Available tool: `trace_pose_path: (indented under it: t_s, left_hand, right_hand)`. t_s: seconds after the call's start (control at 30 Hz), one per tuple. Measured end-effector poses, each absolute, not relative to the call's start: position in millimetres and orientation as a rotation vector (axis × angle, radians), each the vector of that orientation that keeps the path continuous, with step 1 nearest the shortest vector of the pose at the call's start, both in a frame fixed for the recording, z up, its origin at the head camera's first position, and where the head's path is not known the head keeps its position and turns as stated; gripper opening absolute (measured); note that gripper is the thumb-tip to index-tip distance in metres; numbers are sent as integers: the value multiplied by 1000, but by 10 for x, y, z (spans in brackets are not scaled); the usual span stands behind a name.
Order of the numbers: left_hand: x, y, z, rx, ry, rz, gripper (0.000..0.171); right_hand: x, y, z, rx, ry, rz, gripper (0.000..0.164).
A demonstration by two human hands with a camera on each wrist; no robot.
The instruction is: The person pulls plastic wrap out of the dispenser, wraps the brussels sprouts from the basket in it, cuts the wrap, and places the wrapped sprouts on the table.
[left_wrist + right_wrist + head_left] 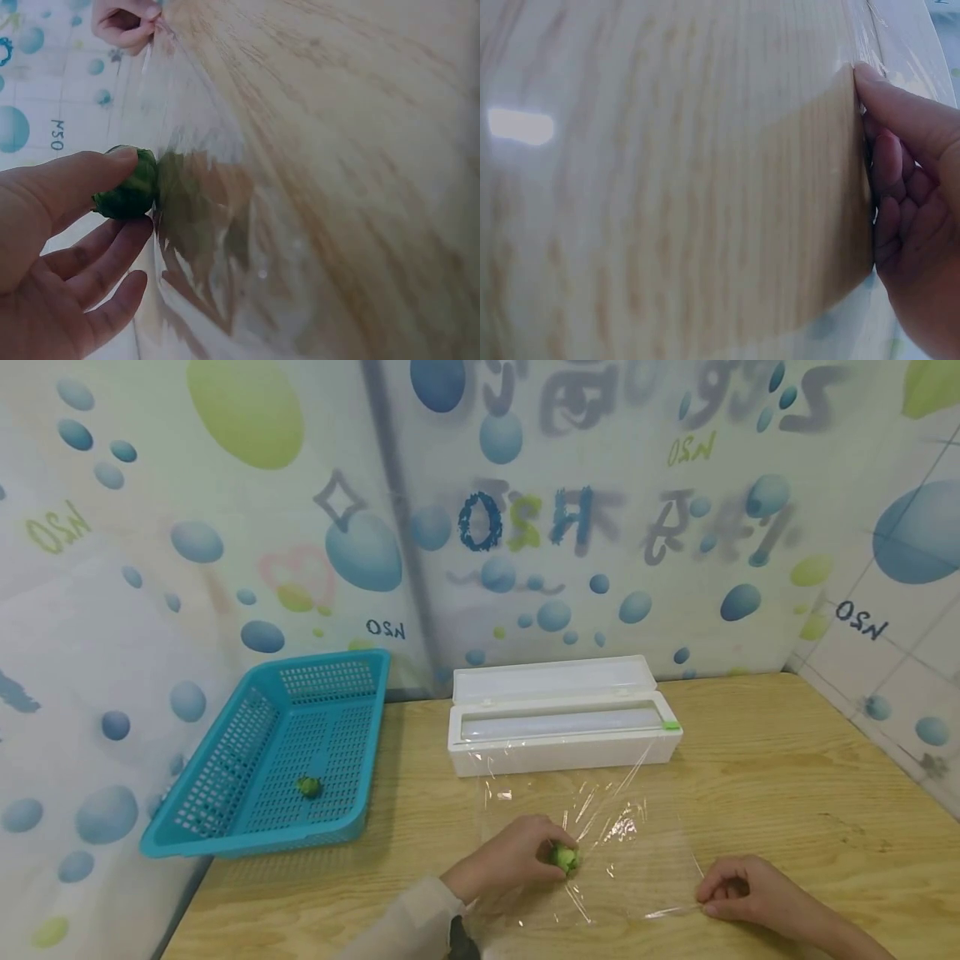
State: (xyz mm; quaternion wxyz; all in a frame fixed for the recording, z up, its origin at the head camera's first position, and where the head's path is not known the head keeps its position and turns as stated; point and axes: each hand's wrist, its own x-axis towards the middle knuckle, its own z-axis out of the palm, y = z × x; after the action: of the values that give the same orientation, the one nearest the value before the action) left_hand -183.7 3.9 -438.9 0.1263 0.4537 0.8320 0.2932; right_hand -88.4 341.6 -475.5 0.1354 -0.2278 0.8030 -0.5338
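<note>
Kitchen-like corner, exact sort unclear: wood-grain tbl (750, 752) w/ cling-film box (566, 754) & plastic basket (315, 743), bubble-print sheeting (525, 468) behind.

The vegetable (566, 859) is green with paler streaks, the film (626, 827) clear with white glints, the box (562, 757) white with a bright green tab (671, 725), the basket (262, 842) turquoise with a grid of holes, the table (750, 777) tan with brown grain, the sleeve (412, 922) cream, the backdrop (637, 460) white with blue and lime drops (363, 556)
</note>
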Motion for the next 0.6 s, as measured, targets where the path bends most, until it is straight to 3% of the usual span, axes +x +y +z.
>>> trace_pose_path:
  t_s: [0.6]
  left_hand:
    - [-1850,16,-4398,1291,2434,835,33]
  right_hand:
    - [-883,3405,-4741,-643,2354,-1519,6]
